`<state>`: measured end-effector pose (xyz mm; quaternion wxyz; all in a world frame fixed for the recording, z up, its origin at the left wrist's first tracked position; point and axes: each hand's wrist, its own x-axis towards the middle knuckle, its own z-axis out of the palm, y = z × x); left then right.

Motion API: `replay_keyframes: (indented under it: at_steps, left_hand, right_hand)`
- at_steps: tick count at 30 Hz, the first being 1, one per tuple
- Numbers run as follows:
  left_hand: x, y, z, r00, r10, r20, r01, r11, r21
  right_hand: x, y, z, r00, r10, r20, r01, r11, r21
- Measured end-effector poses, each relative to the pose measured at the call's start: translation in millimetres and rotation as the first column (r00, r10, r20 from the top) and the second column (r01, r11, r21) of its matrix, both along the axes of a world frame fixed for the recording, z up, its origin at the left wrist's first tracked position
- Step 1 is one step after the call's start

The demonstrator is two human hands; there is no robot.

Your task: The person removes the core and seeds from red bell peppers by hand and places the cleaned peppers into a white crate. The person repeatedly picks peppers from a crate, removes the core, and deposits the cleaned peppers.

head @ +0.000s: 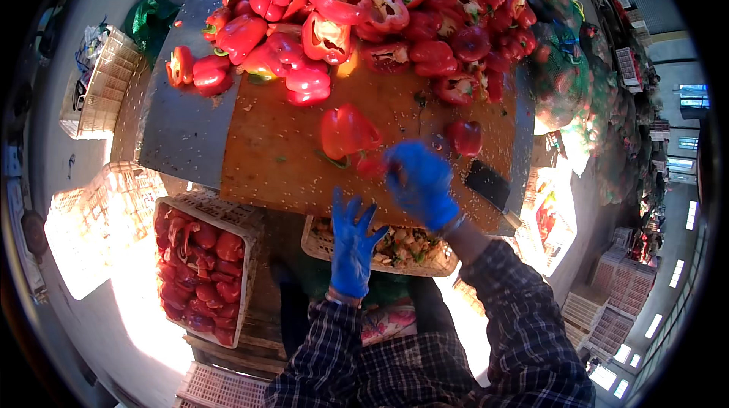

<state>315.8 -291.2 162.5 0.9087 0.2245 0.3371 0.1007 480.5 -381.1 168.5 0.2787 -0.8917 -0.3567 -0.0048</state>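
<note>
My left hand (352,251), in a blue glove, is held at the board's near edge with its fingers spread and nothing in it. Over the wooden board (273,146), my right hand (420,183) is blurred by motion, its blue-gloved fingers curled. A blurred red pepper piece (370,164) lies right beside those fingers; whether they grip it cannot be made out. Just beyond is a red bell pepper (346,131). A smaller pepper piece (466,138) rests to the right, above a cleaver (488,183) lying flat on the board. Cut pepper halves (364,3) are heaped at the far side.
Below the board's edge, a crate (310,245) contains pepper cores and scraps. At left stands a crate of red pepper pieces (199,277), near a sunlit crate (125,191). Full green mesh sacks (561,72) line the right side. Another crate (561,225) stands at right.
</note>
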Motion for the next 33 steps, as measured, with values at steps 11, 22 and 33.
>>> replay_keyframes:
  at_steps: [11,22,33]
  left_hand:
    - [-51.0,28.8,-71.5,0.987,0.149,-0.056,-0.159,0.942,-0.296]
    - [-79.7,32.8,-67.4,0.986,-0.142,-0.083,0.105,0.932,-0.346]
    - [13.6,22.4,-40.8,0.897,-0.440,0.039,0.431,0.891,0.141]
  right_hand:
    - [155.2,59.5,-41.5,0.955,-0.142,0.261,0.227,0.915,-0.333]
    - [198.0,74.5,-66.9,0.942,0.151,0.299,0.116,0.692,-0.713]
    - [51.1,-29.5,37.3,0.821,-0.325,-0.470,0.103,0.893,-0.438]
